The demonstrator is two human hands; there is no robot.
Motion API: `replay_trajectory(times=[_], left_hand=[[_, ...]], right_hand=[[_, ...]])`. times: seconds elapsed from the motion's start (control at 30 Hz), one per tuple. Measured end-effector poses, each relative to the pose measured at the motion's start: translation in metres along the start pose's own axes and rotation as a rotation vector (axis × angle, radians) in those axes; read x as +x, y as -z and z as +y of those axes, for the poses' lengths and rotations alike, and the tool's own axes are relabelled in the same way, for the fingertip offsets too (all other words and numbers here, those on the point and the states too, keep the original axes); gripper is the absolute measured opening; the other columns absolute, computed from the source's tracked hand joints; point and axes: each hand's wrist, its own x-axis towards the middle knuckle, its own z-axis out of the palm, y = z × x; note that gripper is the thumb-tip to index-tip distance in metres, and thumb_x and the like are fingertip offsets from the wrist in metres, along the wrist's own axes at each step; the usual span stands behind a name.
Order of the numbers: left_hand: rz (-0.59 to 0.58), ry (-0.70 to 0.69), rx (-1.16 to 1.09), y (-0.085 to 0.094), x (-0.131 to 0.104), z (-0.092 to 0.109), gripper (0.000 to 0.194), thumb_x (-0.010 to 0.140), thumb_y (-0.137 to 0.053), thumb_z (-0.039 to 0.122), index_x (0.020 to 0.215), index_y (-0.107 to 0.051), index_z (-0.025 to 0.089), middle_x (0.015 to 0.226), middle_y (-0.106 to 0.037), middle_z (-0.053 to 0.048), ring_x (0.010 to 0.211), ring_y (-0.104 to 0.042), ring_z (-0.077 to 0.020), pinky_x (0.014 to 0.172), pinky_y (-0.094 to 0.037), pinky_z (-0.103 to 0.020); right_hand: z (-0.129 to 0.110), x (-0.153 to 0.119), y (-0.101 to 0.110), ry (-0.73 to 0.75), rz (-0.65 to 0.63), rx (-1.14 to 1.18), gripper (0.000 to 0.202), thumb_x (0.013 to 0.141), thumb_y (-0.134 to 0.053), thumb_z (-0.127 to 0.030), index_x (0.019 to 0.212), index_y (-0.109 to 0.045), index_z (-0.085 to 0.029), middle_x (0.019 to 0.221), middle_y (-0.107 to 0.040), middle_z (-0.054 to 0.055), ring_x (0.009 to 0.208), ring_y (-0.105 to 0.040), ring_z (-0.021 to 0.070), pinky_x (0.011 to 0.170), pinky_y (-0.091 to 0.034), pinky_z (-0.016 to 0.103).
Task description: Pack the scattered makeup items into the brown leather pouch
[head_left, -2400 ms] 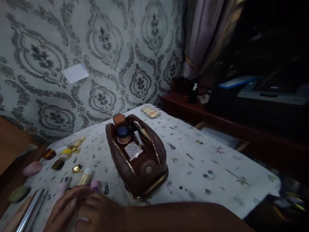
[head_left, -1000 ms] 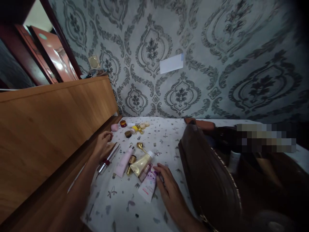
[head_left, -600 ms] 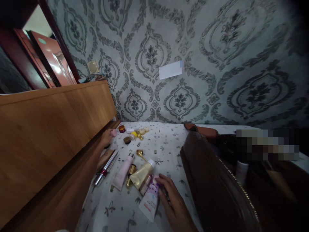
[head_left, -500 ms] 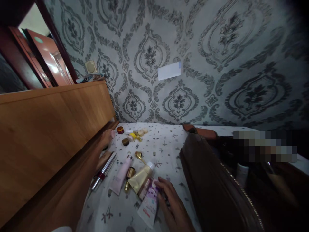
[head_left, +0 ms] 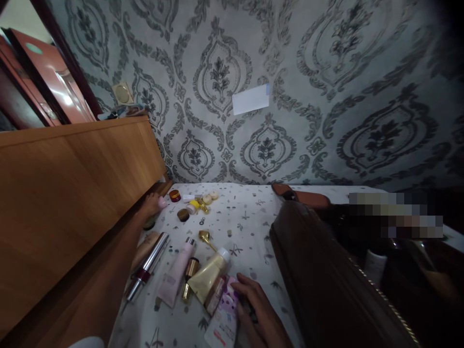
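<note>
At the far left, my left hand (head_left: pixel 150 205) reaches along the wooden panel, its fingers closed at a small pink item (head_left: pixel 163 202). My right hand (head_left: pixel 258 305) rests low in the middle, fingers bent and apart, the fingertips touching the edge of a white and purple tube (head_left: pixel 225 309). Something dark shows under that palm; I cannot tell what. Beside the tube lie a gold tube with a white cap (head_left: pixel 209 274), a pale pink tube (head_left: pixel 176 273) and a small gold and brown bottle (head_left: pixel 190 275). A silver tube with a dark red band (head_left: pixel 148 266) is under my left forearm's side.
On the right stands an open brown bag (head_left: pixel 308 261) with a white-capped bottle (head_left: pixel 375 265) inside. A red jar with a gold lid (head_left: pixel 174 195), a dark round lid (head_left: pixel 183 214) and several small cosmetics lie toward the back. A wooden panel (head_left: pixel 79 179) borders the left.
The view has turned slightly, so things on the sheet appear shifted left and a little lower. Both hands stay by the same things.
</note>
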Motion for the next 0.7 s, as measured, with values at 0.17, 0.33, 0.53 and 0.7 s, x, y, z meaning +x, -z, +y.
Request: replay_trajectory(times=[0.17, 0.33, 0.53, 0.7], left_hand=[[-0.018, -0.017, -0.141, 0.008, -0.022, 0.01, 0.052, 0.07, -0.078, 0.038, 0.111, -0.057, 0.014, 0.101, -0.069, -0.011, 0.091, -0.065, -0.026, 0.073, -0.047, -0.031], [0.021, -0.146, -0.334, 0.018, -0.047, 0.037, 0.057, 0.071, -0.072, 0.044, 0.116, -0.054, 0.014, 0.108, -0.066, -0.01, 0.096, -0.062, -0.0239, 0.078, -0.048, -0.031], [-0.027, -0.328, -0.561, 0.031, -0.081, 0.091, 0.057, 0.064, -0.078, 0.037, 0.115, -0.061, 0.019, 0.116, -0.063, -0.007, 0.1, -0.058, -0.0234, 0.076, -0.048, -0.031], [-0.163, -0.399, -0.818, 0.03, -0.107, 0.142, 0.053, 0.063, -0.082, 0.037, 0.109, -0.063, 0.02, 0.108, -0.063, -0.006, 0.098, -0.06, -0.0222, 0.082, -0.05, -0.033]], right_hand=[[-0.001, 0.002, 0.011, -0.012, -0.08, -0.021, 0.036, 0.099, -0.046, -0.029, 0.132, -0.061, -0.028, 0.143, -0.056, 0.009, 0.13, -0.056, 0.023, 0.105, -0.051, 0.034], [-0.005, 0.002, 0.008, -0.045, -0.07, 0.021, 0.035, 0.1, -0.045, -0.032, 0.131, -0.061, -0.028, 0.144, -0.055, 0.01, 0.132, -0.055, 0.0233, 0.107, -0.05, 0.036], [-0.007, 0.001, 0.003, -0.094, -0.06, 0.042, 0.036, 0.1, -0.042, -0.036, 0.128, -0.063, -0.025, 0.143, -0.055, 0.011, 0.132, -0.055, 0.0237, 0.108, -0.049, 0.038], [-0.013, 0.003, 0.003, -0.14, -0.019, 0.09, 0.037, 0.098, -0.044, -0.041, 0.123, -0.065, -0.023, 0.141, -0.056, 0.012, 0.131, -0.055, 0.0253, 0.11, -0.046, 0.042]])
